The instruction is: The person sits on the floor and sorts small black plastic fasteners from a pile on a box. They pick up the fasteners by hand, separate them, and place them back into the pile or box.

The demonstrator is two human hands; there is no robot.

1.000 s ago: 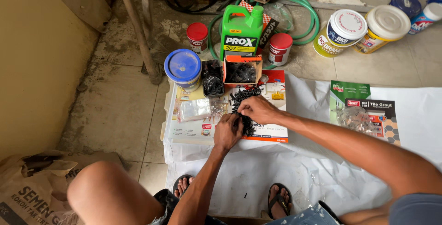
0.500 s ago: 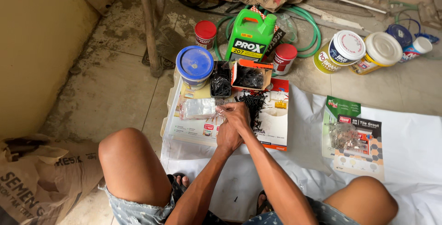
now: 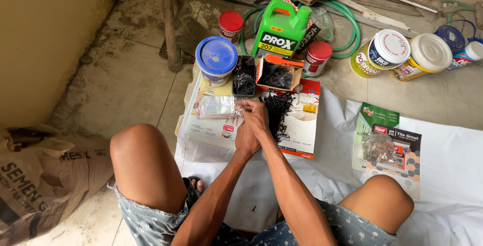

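Screws (image 3: 275, 109): black pile on a flat carton (image 3: 297, 135), frame centre, just right of the hands.
Right hand (image 3: 256, 115): over left, fingers curled at the pile's edge; grip cannot be told.
Left hand (image 3: 246, 138): beneath, fingers hidden.
Bag (image 3: 216, 106): clear plastic, left of hands.
Behind: screw box (image 3: 274, 75), blue-lidded tub (image 3: 216, 60), green jug (image 3: 280, 29).

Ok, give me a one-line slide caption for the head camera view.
Both hands, left hand and right hand, meet over a pile of black screws beside a clear plastic bag.

Tubs and jug (image 3: 279, 29) wall the front — white sheet (image 3: 453, 160) open rightward.
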